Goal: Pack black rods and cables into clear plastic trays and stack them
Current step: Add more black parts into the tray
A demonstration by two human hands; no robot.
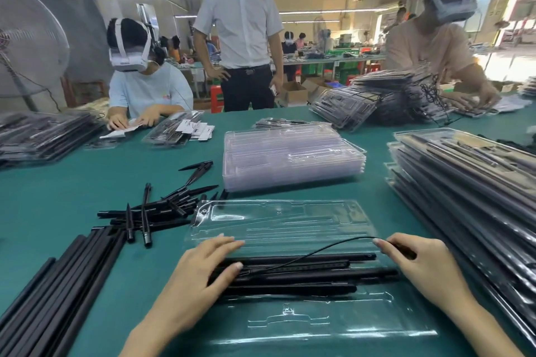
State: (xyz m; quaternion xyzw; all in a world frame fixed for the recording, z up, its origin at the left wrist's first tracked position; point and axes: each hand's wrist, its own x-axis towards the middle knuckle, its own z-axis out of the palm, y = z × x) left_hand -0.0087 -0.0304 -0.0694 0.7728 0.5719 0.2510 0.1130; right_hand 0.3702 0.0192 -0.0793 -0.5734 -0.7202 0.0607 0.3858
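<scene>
An open clear plastic tray (290, 223) lies in front of me on the green table. Several black rods (304, 272) rest side by side in its near half. My left hand (203, 266) presses flat on the rods' left ends, fingers spread. My right hand (417, 258) pinches the right end of a thin black cable (319, 251) that arcs over the rods toward their left end.
Loose black spikes (162, 209) and long black rods (58, 293) lie at my left. A stack of empty clear trays (290, 153) stands behind. Packed trays (470, 182) are piled at the right. Three other people are at the table's far side, with more packed piles.
</scene>
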